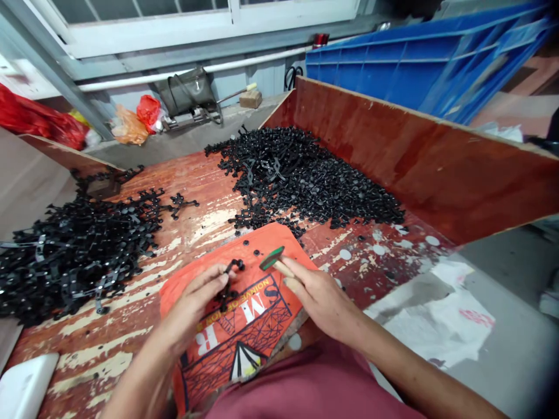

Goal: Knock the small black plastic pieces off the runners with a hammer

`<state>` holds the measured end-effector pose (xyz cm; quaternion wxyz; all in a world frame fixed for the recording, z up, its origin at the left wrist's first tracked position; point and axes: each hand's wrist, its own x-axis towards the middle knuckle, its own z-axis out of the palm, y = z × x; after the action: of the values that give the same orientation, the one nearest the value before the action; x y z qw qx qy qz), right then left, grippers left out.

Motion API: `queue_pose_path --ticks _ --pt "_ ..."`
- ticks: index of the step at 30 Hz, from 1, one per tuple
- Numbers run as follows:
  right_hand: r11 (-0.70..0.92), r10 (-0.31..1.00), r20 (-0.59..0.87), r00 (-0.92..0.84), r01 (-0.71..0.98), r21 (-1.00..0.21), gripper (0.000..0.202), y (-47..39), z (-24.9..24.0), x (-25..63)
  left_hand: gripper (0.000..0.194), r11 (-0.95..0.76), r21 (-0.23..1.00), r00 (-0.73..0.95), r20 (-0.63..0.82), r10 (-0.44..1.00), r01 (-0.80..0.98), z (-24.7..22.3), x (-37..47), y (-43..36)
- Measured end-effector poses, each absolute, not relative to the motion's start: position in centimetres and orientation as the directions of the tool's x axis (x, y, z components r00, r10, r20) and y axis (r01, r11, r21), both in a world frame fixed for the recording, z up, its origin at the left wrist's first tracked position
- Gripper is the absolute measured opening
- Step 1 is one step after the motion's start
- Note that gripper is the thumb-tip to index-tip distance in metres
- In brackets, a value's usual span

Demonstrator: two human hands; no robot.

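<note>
My left hand (205, 291) is closed on a black branched plastic part (236, 265), whose knobbed end sticks out past the fingertips over the orange printed cloth (279, 235). More of that part, or another like it, shows below the fingers. In my right hand (317, 294) is a small hammer with a green head (271, 258) and a pale handle (283, 268). Its head hovers close to the cloth, just right of the black part; whether they touch I cannot tell. A few small black round pieces (256, 252) lie on the cloth between and beyond my hands.
A heap of black branched parts (82, 250) covers the table's left side. Another black heap (305, 174) lies at the back, against a reddish board (419, 151). Behind that stands a blue crate (375, 73). White crumpled sheeting (441, 314) lies at right, a white object (28, 384) at lower left.
</note>
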<state>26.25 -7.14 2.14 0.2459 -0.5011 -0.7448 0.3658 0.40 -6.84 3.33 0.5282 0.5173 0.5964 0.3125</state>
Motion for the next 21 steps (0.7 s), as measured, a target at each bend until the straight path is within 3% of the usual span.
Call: queue_pose_path --ticks 4,8,21 --pt "0.206 0.931 -0.048 -0.363 0.628 -0.75 0.043 -6.8 1.5 27.1 0.031 0.317 0.941 0.085 -0.328 0.941 0.12 3.9 -0.8 -5.2" --pt "0.22 0.922 -0.078 -0.379 0.68 -0.699 0.042 -7.0 1.5 26.8 0.038 0.342 0.932 0.009 -0.346 0.938 0.119 2.8 -0.7 -3.5" --pt "0.232 0.908 -0.131 -0.398 0.737 -0.635 0.041 -7.0 2.0 26.4 0.046 0.465 0.884 0.089 -0.467 0.88 0.044 1.9 -0.1 -2.5"
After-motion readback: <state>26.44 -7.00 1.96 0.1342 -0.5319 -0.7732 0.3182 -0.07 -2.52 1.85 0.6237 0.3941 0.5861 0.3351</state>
